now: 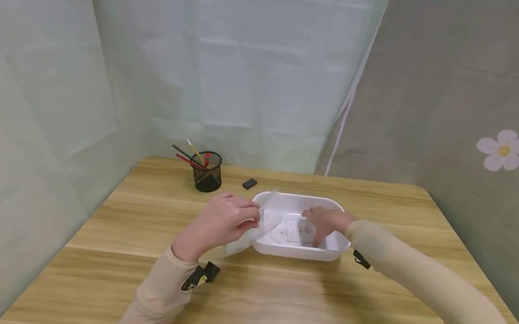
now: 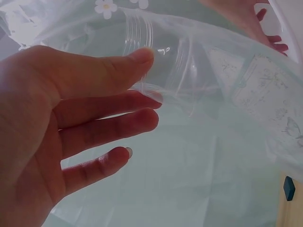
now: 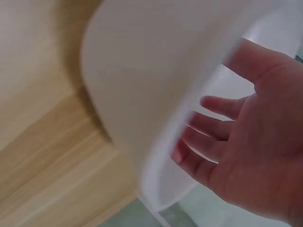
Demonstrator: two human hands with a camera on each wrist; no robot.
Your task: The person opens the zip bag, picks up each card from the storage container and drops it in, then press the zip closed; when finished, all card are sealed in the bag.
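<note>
Two hands are occupied at a white tub (image 1: 295, 251) on the wooden surface (image 1: 274, 299). A clear plastic bag (image 2: 199, 94) is pinched at its mouth between thumb and fingers of the left hand (image 1: 218, 223), beside the tub's left rim. The right hand (image 1: 326, 223), fingers loosely spread, is reached into the tub toward small packets (image 1: 290, 232). Bagging appears underway; a secure grasp of one packet is judged necessary next.
</note>
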